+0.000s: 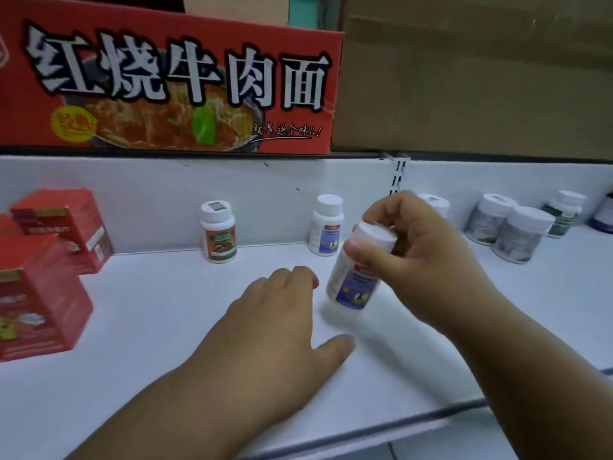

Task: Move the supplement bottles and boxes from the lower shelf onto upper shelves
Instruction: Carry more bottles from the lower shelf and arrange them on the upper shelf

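Observation:
My right hand grips a white supplement bottle with a blue label by its cap, tilted just above the white shelf. To the left of that bottle, my left hand hovers low over the shelf, fingers curled under and thumb stretched out, holding nothing. A matching blue-label bottle and an orange-label bottle stand upright at the back wall. Red boxes stand stacked at the left.
Several white-capped bottles with grey-green labels stand at the back right. Above, on a higher shelf, sit a large red noodle carton and a brown cardboard box. A slotted shelf upright divides the back wall.

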